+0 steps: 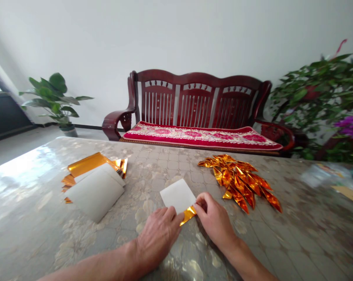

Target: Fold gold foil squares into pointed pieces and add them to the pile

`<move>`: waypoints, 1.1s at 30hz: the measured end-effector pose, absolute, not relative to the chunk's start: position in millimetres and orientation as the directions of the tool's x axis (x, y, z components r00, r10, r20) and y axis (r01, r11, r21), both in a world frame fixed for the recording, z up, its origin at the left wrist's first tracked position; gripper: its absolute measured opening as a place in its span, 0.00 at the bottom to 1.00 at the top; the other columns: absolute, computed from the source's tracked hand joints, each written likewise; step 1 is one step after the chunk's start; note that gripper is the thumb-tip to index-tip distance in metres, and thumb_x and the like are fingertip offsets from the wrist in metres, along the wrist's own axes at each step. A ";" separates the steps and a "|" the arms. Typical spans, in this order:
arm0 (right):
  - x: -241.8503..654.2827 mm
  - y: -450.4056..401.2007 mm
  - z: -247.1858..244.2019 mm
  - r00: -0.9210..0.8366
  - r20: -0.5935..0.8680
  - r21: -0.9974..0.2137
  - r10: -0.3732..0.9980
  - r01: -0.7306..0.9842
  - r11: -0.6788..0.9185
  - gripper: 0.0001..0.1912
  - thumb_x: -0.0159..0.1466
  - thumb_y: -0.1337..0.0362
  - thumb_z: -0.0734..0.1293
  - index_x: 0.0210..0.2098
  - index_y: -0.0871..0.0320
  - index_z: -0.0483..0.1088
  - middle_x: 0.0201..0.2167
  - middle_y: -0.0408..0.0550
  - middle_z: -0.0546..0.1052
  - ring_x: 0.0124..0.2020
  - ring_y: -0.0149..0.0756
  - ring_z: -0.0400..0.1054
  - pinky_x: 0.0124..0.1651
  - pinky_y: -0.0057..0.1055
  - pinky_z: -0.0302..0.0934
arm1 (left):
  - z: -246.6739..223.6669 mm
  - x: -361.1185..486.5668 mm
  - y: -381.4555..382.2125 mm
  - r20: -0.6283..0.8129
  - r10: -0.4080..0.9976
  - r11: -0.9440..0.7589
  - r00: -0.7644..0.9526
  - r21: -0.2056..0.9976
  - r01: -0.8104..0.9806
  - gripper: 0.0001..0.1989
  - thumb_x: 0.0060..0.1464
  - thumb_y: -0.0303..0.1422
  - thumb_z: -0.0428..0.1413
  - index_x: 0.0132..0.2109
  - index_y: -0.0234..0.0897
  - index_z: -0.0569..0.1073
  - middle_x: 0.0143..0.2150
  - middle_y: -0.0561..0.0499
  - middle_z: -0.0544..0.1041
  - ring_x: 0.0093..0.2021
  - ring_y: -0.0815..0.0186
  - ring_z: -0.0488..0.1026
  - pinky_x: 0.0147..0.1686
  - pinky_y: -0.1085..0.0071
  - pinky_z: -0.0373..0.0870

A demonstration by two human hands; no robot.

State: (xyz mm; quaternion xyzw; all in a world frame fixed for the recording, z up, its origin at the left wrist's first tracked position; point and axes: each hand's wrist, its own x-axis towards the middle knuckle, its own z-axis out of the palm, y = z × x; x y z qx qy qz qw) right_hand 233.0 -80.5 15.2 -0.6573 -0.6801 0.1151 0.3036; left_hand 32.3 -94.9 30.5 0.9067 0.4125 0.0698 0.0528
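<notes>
A sheet of gold foil paper lies white side up on the table in front of me, its near edge folded over so a gold strip shows. My left hand presses on the left end of that strip, thumb and fingers together at the fold. At the strip's right end, my right hand pinches the paper between thumb and fingers. Right of my hands lies a pile of folded gold foil pieces with pointed ends. To the left rests a stack of foil sheets, some white side up, some gold.
The table has a patterned, shiny cover. Clear plastic wrapping sits at its right side. Beyond the table stands a dark red wooden bench with a red floral cushion. Potted plants flank it.
</notes>
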 end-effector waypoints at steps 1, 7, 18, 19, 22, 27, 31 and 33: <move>233.0 -80.3 14.5 0.046 0.297 -0.582 0.954 0.801 0.142 0.03 0.64 0.65 0.65 0.38 0.53 0.68 0.30 0.41 0.77 0.32 0.37 0.73 0.34 0.31 0.61 | 29.6 31.3 -93.9 0.122 0.758 -0.652 0.641 0.192 0.734 0.11 0.65 0.28 0.51 0.52 0.41 0.68 0.41 0.50 0.74 0.40 0.60 0.75 0.41 0.62 0.77; 229.7 -85.6 18.5 -0.231 0.685 -0.277 0.690 0.794 0.541 0.15 0.68 0.70 0.61 0.54 0.56 0.66 0.38 0.48 0.78 0.39 0.39 0.73 0.44 0.34 0.66 | 26.4 25.8 -82.9 0.608 0.595 -0.764 0.526 0.223 0.606 0.23 0.67 0.30 0.50 0.65 0.39 0.56 0.58 0.41 0.71 0.54 0.60 0.74 0.50 0.66 0.75; 217.9 -92.0 26.0 -0.263 0.746 -0.267 0.611 0.723 0.638 0.19 0.65 0.70 0.66 0.55 0.56 0.64 0.43 0.51 0.76 0.45 0.42 0.70 0.48 0.40 0.66 | 29.4 21.1 -67.6 0.702 0.654 -0.741 0.281 0.521 0.423 0.11 0.64 0.26 0.54 0.52 0.40 0.72 0.37 0.51 0.76 0.37 0.68 0.74 0.39 0.74 0.72; 218.6 -91.0 25.6 -0.241 0.727 -0.291 0.643 0.740 0.606 0.20 0.64 0.68 0.68 0.54 0.57 0.64 0.44 0.52 0.76 0.46 0.44 0.69 0.49 0.42 0.66 | 29.5 20.9 -65.8 0.704 0.671 -0.731 0.232 0.577 0.365 0.09 0.63 0.25 0.54 0.48 0.41 0.74 0.37 0.52 0.75 0.38 0.68 0.74 0.40 0.74 0.71; 223.0 -88.1 25.3 -0.223 0.693 -0.308 0.685 0.768 0.561 0.21 0.61 0.64 0.71 0.53 0.56 0.66 0.45 0.52 0.76 0.46 0.45 0.69 0.48 0.43 0.65 | 29.1 21.5 -62.2 0.704 0.694 -0.720 0.154 0.672 0.172 0.06 0.62 0.24 0.55 0.39 0.40 0.74 0.36 0.52 0.75 0.40 0.68 0.73 0.43 0.73 0.70; 234.5 -83.2 29.2 -0.269 0.737 -0.221 0.620 0.771 0.597 0.10 0.66 0.71 0.65 0.46 0.54 0.71 0.40 0.48 0.78 0.43 0.42 0.68 0.47 0.39 0.61 | 21.1 22.7 -56.9 0.591 0.774 -0.609 0.227 0.793 0.014 0.05 0.62 0.26 0.53 0.37 0.38 0.72 0.40 0.49 0.75 0.42 0.65 0.74 0.42 0.70 0.71; 241.7 -79.8 30.0 -0.336 0.719 -0.126 0.609 0.798 0.589 0.11 0.67 0.74 0.63 0.40 0.54 0.74 0.35 0.45 0.78 0.40 0.41 0.66 0.43 0.36 0.59 | 14.6 16.1 -52.7 0.506 0.796 -0.603 0.332 0.708 0.367 0.10 0.55 0.23 0.56 0.42 0.41 0.72 0.45 0.49 0.74 0.46 0.62 0.73 0.44 0.67 0.71; 243.0 -78.8 28.1 -0.339 0.690 -0.113 0.639 0.822 0.558 0.12 0.66 0.75 0.63 0.38 0.53 0.75 0.34 0.45 0.78 0.38 0.40 0.66 0.41 0.36 0.58 | 14.8 11.9 -53.3 0.474 0.779 -0.626 0.411 0.549 0.553 0.18 0.50 0.25 0.61 0.49 0.43 0.72 0.49 0.48 0.73 0.49 0.58 0.71 0.47 0.63 0.70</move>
